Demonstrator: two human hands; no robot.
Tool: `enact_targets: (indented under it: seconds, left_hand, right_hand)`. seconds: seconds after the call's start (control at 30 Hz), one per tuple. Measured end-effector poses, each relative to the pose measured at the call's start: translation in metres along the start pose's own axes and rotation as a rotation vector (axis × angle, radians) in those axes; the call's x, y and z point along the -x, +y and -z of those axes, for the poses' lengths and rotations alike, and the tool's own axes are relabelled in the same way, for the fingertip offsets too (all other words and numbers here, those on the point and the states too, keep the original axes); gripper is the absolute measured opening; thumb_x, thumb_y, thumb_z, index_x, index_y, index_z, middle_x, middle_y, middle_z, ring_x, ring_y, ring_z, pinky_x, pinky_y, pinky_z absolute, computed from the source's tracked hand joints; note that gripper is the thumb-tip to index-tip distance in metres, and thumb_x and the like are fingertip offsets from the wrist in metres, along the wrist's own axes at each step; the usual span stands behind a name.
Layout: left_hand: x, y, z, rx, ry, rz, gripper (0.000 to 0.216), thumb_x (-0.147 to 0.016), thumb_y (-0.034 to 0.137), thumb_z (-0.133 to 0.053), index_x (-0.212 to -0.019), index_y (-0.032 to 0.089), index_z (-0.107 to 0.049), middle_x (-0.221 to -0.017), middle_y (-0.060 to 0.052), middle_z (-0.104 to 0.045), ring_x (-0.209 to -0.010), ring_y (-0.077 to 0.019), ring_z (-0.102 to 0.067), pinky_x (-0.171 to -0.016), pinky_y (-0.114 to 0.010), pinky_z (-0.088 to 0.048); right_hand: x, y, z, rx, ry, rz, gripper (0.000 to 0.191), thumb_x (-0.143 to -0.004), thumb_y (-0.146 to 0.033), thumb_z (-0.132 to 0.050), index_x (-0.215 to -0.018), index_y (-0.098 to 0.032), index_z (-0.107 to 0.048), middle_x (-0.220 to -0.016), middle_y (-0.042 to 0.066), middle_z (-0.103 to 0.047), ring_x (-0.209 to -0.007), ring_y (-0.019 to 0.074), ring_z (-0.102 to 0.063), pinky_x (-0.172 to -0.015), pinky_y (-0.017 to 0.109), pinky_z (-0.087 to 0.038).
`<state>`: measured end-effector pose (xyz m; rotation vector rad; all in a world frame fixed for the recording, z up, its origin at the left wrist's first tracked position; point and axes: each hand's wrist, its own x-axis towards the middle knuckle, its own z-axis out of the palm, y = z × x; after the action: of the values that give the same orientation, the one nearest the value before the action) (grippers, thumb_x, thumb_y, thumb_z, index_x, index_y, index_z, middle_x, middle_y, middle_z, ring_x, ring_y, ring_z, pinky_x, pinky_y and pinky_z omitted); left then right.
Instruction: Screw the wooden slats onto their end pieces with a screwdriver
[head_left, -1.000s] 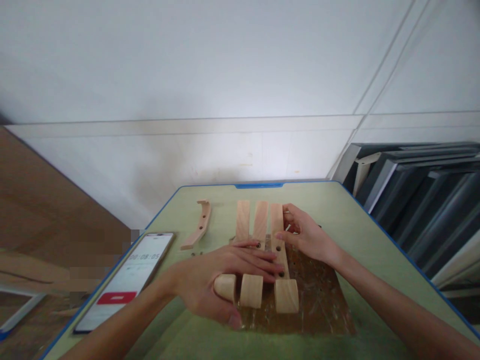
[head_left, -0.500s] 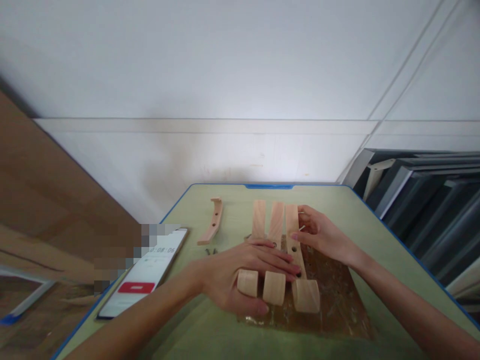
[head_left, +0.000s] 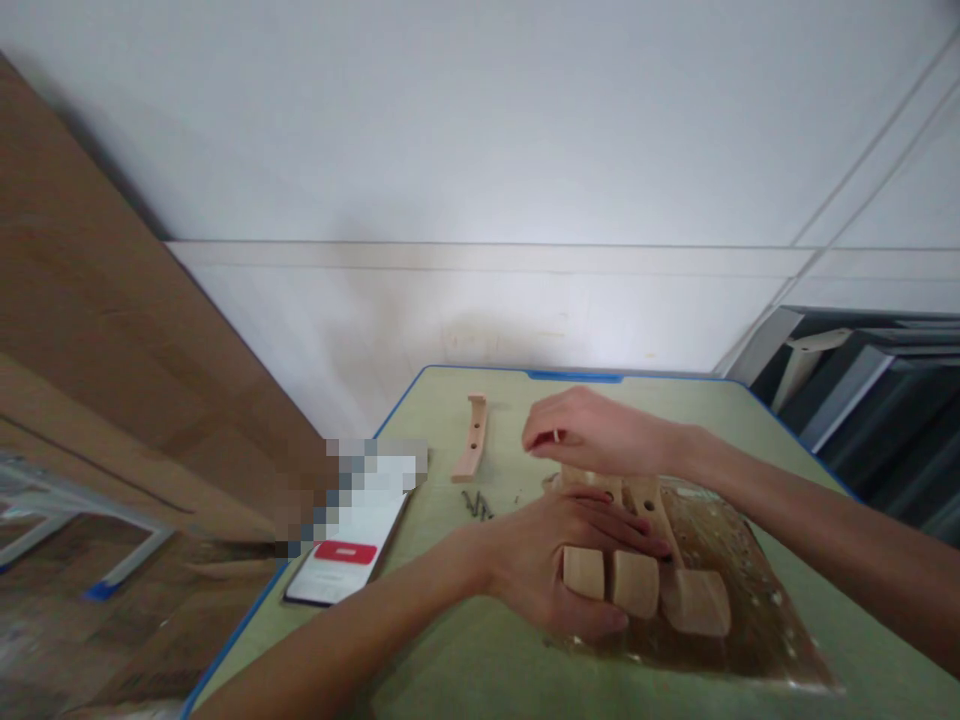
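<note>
Three pale wooden hooks lie side by side: a left one (head_left: 583,573), a middle one (head_left: 635,584) and a right one (head_left: 697,602). My left hand (head_left: 559,560) grips them from the left, its fingers laid across their drilled backs and its thumb below the near curled ends. Over their far ends hovers my right hand (head_left: 585,432), fingers bent and drawn towards the thumb. Whether anything sits in that pinch I cannot make out; it hides the hooks' far ends. A separate curved wooden piece (head_left: 474,440) with two holes rests to the left, near several dark screws (head_left: 477,505).
Beneath the hooks lies a brown sheet in clear plastic (head_left: 750,630). A phone (head_left: 352,570) is at the table's left side. The green table (head_left: 450,660) has a blue edge. Dark panels (head_left: 885,400) lean at the right, a brown board (head_left: 150,350) at the left.
My right hand has left the right hook and moved left, above the hooks' far ends. My left hand stays on the hooks. The whole view has shifted, so the table appears further right.
</note>
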<state>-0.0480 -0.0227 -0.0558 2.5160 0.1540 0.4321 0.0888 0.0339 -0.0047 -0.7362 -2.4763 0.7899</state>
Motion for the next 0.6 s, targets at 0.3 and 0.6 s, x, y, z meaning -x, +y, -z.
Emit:
enact_targets:
  seconds: [0.3, 0.6]
  left_hand:
    - [0.007, 0.017, 0.0, -0.075, 0.062, 0.084, 0.033, -0.081, 0.021, -0.048, -0.11, 0.01, -0.056, -0.129, 0.001, -0.053, -0.124, -0.0091, -0.045, -0.104, -0.018, -0.031]
    - [0.011, 0.019, 0.0, -0.082, 0.085, 0.13, 0.042, -0.084, 0.029, -0.04, -0.118, 0.007, -0.05, -0.13, 0.0, -0.052, -0.122, -0.0074, -0.047, -0.101, -0.015, -0.032]
  right_hand:
    - [-0.033, -0.015, -0.119, -0.094, 0.061, -0.087, 0.024, -0.088, -0.031, -0.047, -0.108, -0.022, -0.055, -0.115, 0.007, -0.054, -0.098, 0.0161, -0.055, -0.082, 0.034, -0.049]
    - [-0.042, -0.006, -0.154, -0.14, 0.131, -0.12, 0.027, -0.087, -0.031, -0.049, -0.111, -0.018, -0.053, -0.114, 0.007, -0.054, -0.099, 0.0182, -0.055, -0.082, 0.036, -0.048]
